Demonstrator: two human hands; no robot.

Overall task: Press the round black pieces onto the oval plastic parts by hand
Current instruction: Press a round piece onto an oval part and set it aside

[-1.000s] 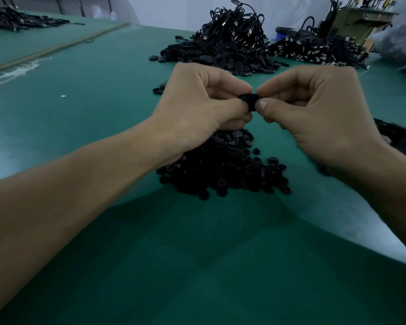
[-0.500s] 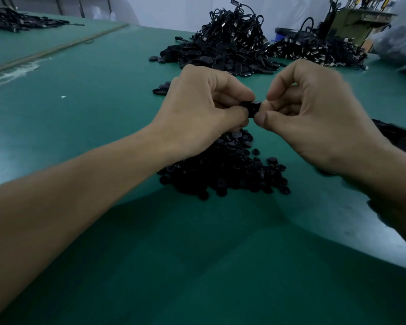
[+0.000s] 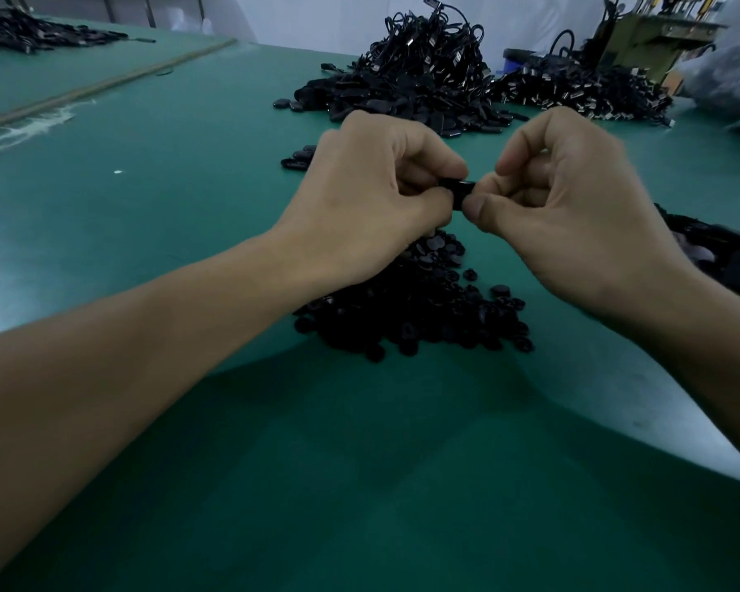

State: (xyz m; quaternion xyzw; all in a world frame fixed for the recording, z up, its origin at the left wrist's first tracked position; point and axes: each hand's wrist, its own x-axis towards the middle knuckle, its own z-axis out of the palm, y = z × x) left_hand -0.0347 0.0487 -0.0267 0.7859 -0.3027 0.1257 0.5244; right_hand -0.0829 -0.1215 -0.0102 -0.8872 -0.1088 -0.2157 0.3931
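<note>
Both hands meet above the green table (image 3: 189, 207), pinching one small black part (image 3: 460, 191) between them. My left hand (image 3: 372, 207) grips its left end with thumb and bent fingers. My right hand (image 3: 573, 207) grips its right end, thumb underneath. Most of the part is hidden by the fingertips, so I cannot tell a round piece from an oval part there. Below the hands lies a heap of small round black pieces (image 3: 424, 309). A few oval black parts (image 3: 295, 158) lie just left of my left hand.
A tall pile of black cabled parts (image 3: 415, 74) stands at the back, with a second pile (image 3: 582, 89) to its right. A dark heap (image 3: 718, 254) sits at the right edge beyond my right wrist. Another black pile (image 3: 26, 32) lies on the far left table.
The hands stay pinched on the same black part. My right hand has turned and curled its fingers more tightly, and both hands have shifted slightly.
</note>
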